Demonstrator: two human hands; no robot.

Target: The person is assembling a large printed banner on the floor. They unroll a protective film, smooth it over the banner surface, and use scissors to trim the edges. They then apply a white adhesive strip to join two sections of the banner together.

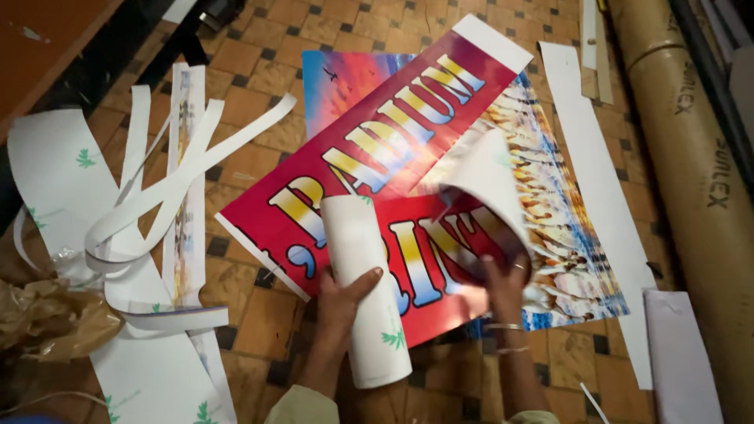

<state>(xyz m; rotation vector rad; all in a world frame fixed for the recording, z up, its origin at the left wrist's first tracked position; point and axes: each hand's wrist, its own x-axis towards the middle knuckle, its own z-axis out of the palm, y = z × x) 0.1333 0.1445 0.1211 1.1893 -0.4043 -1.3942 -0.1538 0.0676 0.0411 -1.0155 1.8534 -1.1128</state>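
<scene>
A large red printed banner [377, 149] with big yellow and blue letters lies on the tiled floor. My left hand [339, 302] grips a white rolled-up tube [365, 290] of the sheet, which lies over the banner's near edge. My right hand [503, 283] holds the banner's right corner, where the sheet curls up and shows its white backing [487, 180]. Bangles sit on my right wrist. Under the red banner lies a second print [561, 235] with a sky and a row of figures.
White trimmed paper strips [157, 196] lie tangled at the left, with crumpled brown paper [47, 314] beside them. A long white strip [601, 196] and thick cardboard tubes [699, 173] run along the right. A wooden surface [39, 39] is at the top left.
</scene>
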